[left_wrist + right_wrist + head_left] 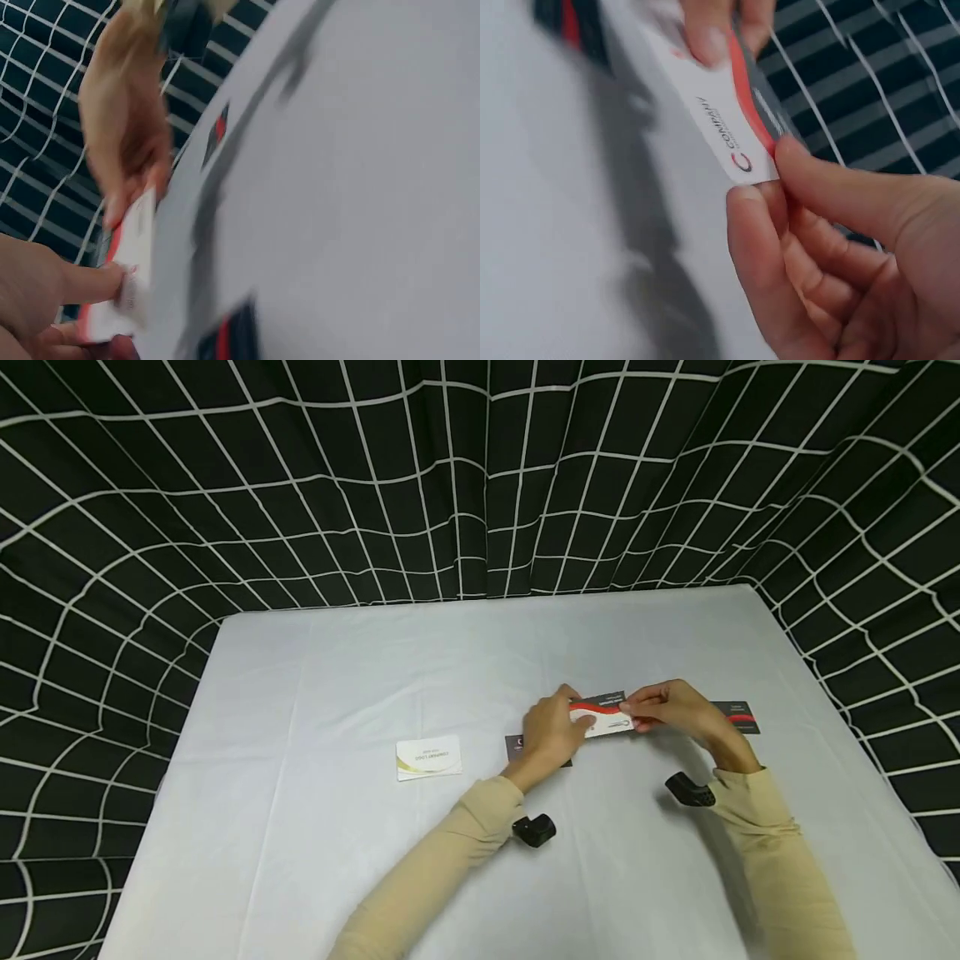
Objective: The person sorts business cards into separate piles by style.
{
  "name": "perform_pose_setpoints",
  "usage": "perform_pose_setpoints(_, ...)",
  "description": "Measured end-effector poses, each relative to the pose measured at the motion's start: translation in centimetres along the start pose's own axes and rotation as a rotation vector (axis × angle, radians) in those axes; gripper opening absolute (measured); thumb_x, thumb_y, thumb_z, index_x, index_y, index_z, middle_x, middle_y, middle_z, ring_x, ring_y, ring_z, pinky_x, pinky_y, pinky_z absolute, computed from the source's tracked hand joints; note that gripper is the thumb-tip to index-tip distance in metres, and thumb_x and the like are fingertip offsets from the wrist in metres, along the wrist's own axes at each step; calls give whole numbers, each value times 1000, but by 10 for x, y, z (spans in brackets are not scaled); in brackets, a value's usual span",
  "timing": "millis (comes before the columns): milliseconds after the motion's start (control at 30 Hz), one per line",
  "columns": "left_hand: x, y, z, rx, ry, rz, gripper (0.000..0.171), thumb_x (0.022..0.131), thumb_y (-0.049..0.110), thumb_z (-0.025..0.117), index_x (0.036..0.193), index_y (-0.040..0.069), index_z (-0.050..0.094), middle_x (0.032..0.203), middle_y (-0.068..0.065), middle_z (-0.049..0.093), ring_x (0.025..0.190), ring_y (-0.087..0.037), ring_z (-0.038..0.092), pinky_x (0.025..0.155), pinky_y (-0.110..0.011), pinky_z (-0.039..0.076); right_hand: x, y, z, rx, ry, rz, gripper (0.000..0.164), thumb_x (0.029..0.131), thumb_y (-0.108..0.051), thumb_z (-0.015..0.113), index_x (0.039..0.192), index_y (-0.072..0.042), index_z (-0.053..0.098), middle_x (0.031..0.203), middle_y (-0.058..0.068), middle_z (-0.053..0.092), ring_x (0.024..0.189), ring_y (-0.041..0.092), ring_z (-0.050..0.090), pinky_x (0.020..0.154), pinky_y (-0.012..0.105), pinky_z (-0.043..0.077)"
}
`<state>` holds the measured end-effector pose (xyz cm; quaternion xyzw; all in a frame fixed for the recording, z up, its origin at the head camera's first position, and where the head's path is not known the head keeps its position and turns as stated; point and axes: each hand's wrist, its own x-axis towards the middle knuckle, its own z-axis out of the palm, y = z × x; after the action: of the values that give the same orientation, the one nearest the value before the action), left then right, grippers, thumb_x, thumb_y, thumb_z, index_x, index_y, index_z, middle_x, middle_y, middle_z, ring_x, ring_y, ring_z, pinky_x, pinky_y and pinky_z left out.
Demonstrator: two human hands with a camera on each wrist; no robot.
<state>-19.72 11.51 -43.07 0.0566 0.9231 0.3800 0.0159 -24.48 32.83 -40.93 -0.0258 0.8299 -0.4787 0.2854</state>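
Observation:
Both hands hold a white business card [611, 724] with a red wave and a dark grey band, raised above the table. My left hand [553, 727] grips its left end, the thumb lying across the white face. At the opposite end, my right hand [671, 708] pinches the corner between thumb and fingers. The right wrist view shows the printed word COMPANY and a round logo on the card [718, 124]. Below the left hand lies a dark card [513, 747], partly hidden by the wrist. Another dark card [742, 718] with a red stripe lies behind the right wrist.
White cards [429, 758] with a gold curve lie on the table left of the left forearm. A white cloth covers the table [337, 677]. Black curtains [480, 485] with a white grid stand along its back and sides.

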Motion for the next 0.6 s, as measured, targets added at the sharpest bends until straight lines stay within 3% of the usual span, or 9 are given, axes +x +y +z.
perform_pose_setpoints(100,-8,-15,-22,72,11,15,31,88,27,74,111,8,65,97,-8,73,83,-23,68,66,-35,49,-4,-8,24,-3,-30,8,39,94,-19,67,114,14,62,75,2,68,68,9,65,68,27,56)
perform_pose_setpoints(233,-19,-28,-38,171,18,32,18,88,22,73,98,8,71,90,-7,73,77,-22,67,61,-35,48,-5,-15,50,-120,-53,21,34,92,-24,68,104,8,70,68,0,62,61,9,57,60,25,51)
perform_pose_setpoints(400,-26,-36,-37,228,15,49,9,84,17,76,81,10,71,78,-3,71,69,-20,65,53,-31,44,-4,-15,65,-255,0,56,26,87,-25,72,92,0,75,60,-4,53,56,9,46,55,24,38)
perform_pose_setpoints(600,-26,-39,-27,348,-11,102,15,83,17,78,79,7,68,73,-7,70,61,-22,67,47,-30,44,-7,-9,73,-376,105,22,21,84,-24,74,79,-4,74,58,-5,54,56,10,45,55,25,36)
